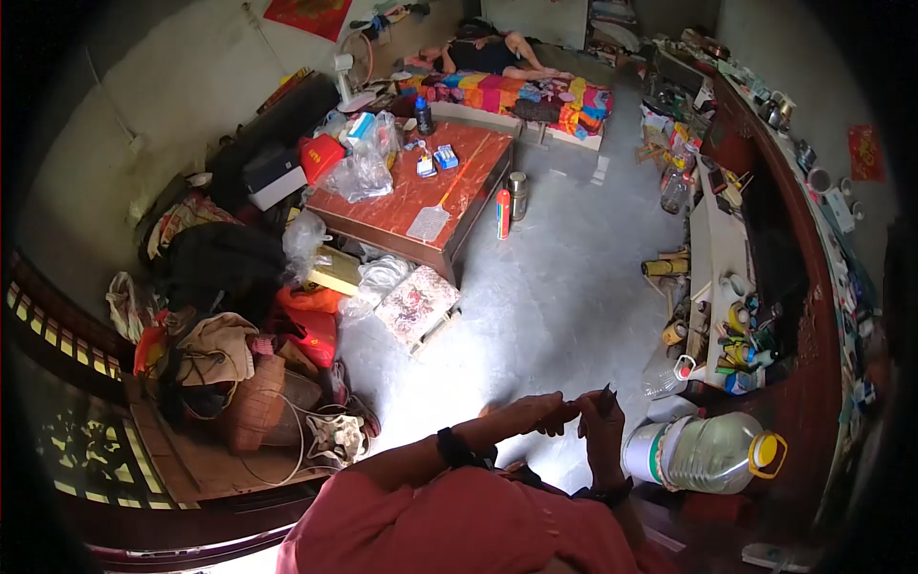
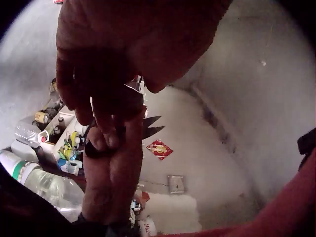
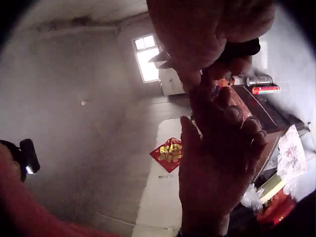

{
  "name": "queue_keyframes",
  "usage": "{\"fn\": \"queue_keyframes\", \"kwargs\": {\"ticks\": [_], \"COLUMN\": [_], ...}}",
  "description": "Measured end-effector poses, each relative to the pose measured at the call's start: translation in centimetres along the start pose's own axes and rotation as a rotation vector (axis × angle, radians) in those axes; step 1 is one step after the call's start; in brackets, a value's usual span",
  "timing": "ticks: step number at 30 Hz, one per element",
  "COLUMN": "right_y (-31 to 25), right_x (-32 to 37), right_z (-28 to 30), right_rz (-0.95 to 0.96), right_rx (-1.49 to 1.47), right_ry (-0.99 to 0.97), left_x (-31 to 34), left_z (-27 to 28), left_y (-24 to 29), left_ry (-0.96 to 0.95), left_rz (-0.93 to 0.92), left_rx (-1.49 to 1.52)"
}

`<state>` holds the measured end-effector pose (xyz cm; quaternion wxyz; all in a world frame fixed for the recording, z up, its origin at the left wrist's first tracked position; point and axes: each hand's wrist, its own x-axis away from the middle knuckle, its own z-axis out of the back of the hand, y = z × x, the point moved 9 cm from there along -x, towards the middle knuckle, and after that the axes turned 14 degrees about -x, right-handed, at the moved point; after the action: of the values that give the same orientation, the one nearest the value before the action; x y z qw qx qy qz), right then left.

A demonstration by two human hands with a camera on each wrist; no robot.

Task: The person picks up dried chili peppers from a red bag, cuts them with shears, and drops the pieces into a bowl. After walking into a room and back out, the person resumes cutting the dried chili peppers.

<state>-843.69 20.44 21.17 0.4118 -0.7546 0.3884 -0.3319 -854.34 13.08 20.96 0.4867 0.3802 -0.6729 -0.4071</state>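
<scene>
In the head view my left hand (image 1: 537,413) and right hand (image 1: 602,430) meet in front of my chest. The right hand grips a pair of scissors (image 2: 150,121), whose two pointed blades stick out slightly apart in the left wrist view. A dark handle (image 3: 249,47) shows under the right hand's fingers in the right wrist view. There, the left hand (image 3: 217,158) reaches up with its forefinger against the right hand's thumb. Its other fingers are loosely bent, with nothing seen between them. Shadow hides part of where the hands meet.
A large clear bottle (image 1: 712,452) with a yellow cap stands beside the right forearm. A red-brown table (image 1: 469,158) bears plastic bags and a fly swatter (image 1: 430,222). A basket (image 1: 258,402) and bags sit at left. Someone lies on a bed (image 1: 564,96) at the back.
</scene>
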Motion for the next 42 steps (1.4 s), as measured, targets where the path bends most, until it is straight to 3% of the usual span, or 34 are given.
{"fn": "queue_keyframes", "kwargs": {"ticks": [4,11,12,15,16,17,19,21,25,26,29,30,33,34,38,41,42], "right_y": [-1.4,-5.6,-5.9,-5.6,-6.7,-7.5,-10.5,-11.8,-14.9,-15.6,-14.8,-15.6,-16.3,-16.1,-22.0,-24.2,-24.9], "right_x": [-5.1,-17.6,-19.2,-22.8,-23.2,-23.6,-24.4,-25.3,-27.6,-28.1,-30.3,-31.7,-32.2,-33.3,-33.6,-33.9,-33.6], "right_z": [0.6,0.2,0.5,2.7,2.8,3.5,4.7,6.7,12.5,14.4,20.8,22.3,26.3,27.8,31.5,34.2,35.0], "right_rz": [-0.004,-0.027,0.0,-0.081,0.082,0.028,0.445,0.347,0.372,0.364,0.047,0.136,-0.003,0.073,0.167,0.24,0.287], "right_rx": [0.128,0.264,0.31,0.35,0.232,0.288,0.319,0.345,0.623,0.554,-0.071,-0.169,-0.591,-0.656,-0.421,-0.23,-0.155], "right_ry": [-0.045,-0.039,-0.029,-0.01,-0.032,0.084,0.026,0.016,0.207,0.252,0.354,0.307,0.318,0.319,0.29,0.303,0.358], "left_x": [-4.7,-15.5,-17.8,-22.2,-23.8,-25.0,-27.4,-30.5,-37.5,-39.2,-44.5,-46.1,-50.3,-51.5,-56.3,-58.7,-59.3], "left_z": [2.2,8.9,10.5,13.2,13.4,13.4,11.5,9.6,6.5,5.7,2.7,1.5,-1.6,-2.6,-5.2,-7.1,-7.5], "left_y": [2.4,7.5,6.4,8.1,8.6,9.8,11.4,11.2,12.8,13.1,14.6,15.6,18.2,18.7,18.3,18.9,19.0], "left_ry": [-0.161,-0.07,-0.081,-0.027,-0.081,-0.103,-0.242,-0.351,-0.484,-0.495,-0.529,-0.544,-0.575,-0.56,-0.515,-0.63,-0.588], "left_rz": [-0.006,-0.236,-0.11,-0.113,-0.054,-0.01,-0.044,0.056,0.115,0.12,0.105,0.09,0.05,0.058,0.159,0.082,0.158], "left_rx": [-0.199,-0.042,-0.119,-0.188,-0.322,-0.458,-0.406,-0.325,-0.387,-0.411,-0.489,-0.524,-0.556,-0.521,-0.383,-0.377,-0.29]}}
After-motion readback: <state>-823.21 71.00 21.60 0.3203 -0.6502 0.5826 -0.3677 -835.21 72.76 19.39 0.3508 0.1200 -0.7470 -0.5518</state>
